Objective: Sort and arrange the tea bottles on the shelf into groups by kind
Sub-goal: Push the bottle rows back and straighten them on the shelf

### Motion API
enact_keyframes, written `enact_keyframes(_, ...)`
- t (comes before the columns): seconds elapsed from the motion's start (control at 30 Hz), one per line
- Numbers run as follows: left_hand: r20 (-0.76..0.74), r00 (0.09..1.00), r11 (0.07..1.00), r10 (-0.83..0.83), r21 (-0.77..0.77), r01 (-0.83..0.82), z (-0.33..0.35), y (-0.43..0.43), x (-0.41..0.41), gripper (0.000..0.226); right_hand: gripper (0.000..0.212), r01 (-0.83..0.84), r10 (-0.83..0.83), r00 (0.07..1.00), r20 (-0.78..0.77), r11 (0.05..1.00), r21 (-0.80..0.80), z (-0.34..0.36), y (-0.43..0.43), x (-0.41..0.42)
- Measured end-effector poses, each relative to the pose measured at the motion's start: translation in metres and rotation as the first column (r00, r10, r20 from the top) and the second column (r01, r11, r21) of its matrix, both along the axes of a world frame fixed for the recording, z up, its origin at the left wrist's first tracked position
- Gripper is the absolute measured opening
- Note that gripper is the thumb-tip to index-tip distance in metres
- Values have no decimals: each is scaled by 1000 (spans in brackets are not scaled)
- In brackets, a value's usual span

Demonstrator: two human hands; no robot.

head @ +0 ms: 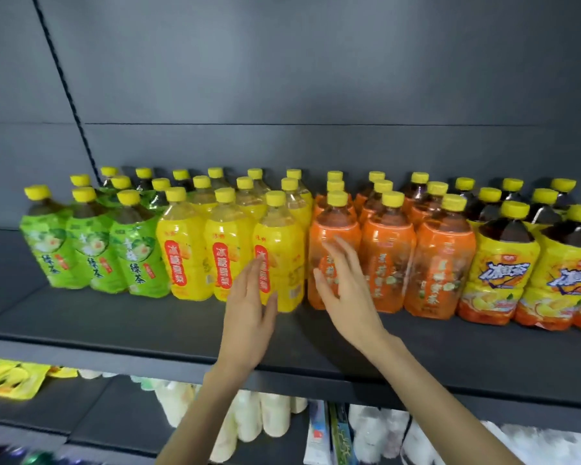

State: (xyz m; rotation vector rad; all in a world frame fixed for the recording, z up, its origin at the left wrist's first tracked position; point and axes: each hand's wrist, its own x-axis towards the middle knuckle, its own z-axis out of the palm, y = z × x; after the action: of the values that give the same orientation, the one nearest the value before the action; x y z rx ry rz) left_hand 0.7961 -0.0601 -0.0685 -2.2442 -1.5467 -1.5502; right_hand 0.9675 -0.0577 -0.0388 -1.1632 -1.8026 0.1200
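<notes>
Plainly legible on the left of the dark grey shelf [114, 317] are the green-labelled plastic tea bottles [135, 253]. Each carries the dark characters 绿茶 beneath a pale round picture. Just beside them stand the yellow-labelled plastic bottles [185, 260], filled with pale liquid. Each has a red vertical band reading 冰糖雪梨 in white. Next come the orange-labelled plastic bottles [440, 273] of brown tea, whose vertical writing is too blurred to read. Furthest right are the yellow-and-orange-labelled plastic bottles [500, 276] of dark tea, marked 冰红茶 in slanted white letters edged in blue, with fruit pictured low on the wrap.

Every bottle is upright under a yellow screw cap [275, 198]. Each kind stands in its own block, three across at the front for the first three kinds and several rows deep. The rightmost block runs off the frame's edge.

Both hands reach over the shelf's front lip, apart from each other and holding nothing. The left hand [249, 307] has straight fingers whose tips overlap the red band of the rightmost front yellow bottle. The right hand [346, 297] has spread fingers in front of the leftmost front orange bottle. Motion blur hides whether either hand touches.

On the shelf below are pale cream bottles [275, 417] and, at far left, yellow pouches [10, 380].
</notes>
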Motion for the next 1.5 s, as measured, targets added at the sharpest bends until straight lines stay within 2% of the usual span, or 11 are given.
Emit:
enact_keyframes(0.2, -31, 995, 995, 96, 34, -95, 31, 39, -88, 67, 56, -29, 29, 1000, -12, 999, -45, 65, 33, -55)
enact_keyframes(0.37, -127, 985, 992, 119, 62, -112, 45, 71, -132, 78, 111, 146, -71, 969, 237, 937, -316, 80, 63, -73)
enact_keyframes(0.43, -134, 985, 994, 105, 56, -99, 45, 80, -141, 82, 126, 208, -94, 946, 310, 910, -358, 72, 67, -81)
enact_keyframes(0.5, -115, 991, 998, 63, 7, -62, 40, 85, -145, 89, 128, 256, -147, 930, 336, 917, -307, 65, 70, -84)
enact_keyframes(0.63, -24, 1000, 998, -3, -57, 1, 28, 90, -147, 100, 124, 204, -51, 916, 398, 913, -354, 75, 74, -75)
enact_keyframes(0.77, 89, 996, 995, -8, -102, 18, 22, 91, -149, 104, 122, 246, -69, 874, 480, 916, -316, 80, 76, -64)
enact_keyframes(0.97, 89, 995, 995, 37, -95, -28, 17, 93, -151, 102, 119, 375, -183, 775, 605, 904, -207, 75, 79, -62)
enact_keyframes(1.13, 201, 979, 997, 28, -79, -12, 4, 86, -144, 96, 114, 433, -312, 789, 528, 894, -119, 68, 64, -77)
enact_keyframes(1.27, 324, 944, 959, 67, -283, 29, -30, 69, -134, 105, 108, 537, -507, 789, 348, 844, 14, 8, 41, -94)
enact_keyframes(1.37, 294, 949, 940, 118, -342, -11, -33, 73, -133, 111, 106, 604, -588, 789, 176, 795, -52, -33, 41, -93)
enact_keyframes(1.5, 197, 960, 926, 200, -357, -119, -26, 76, -131, 116, 102, 583, -570, 810, 142, 808, -83, -54, 46, -91)
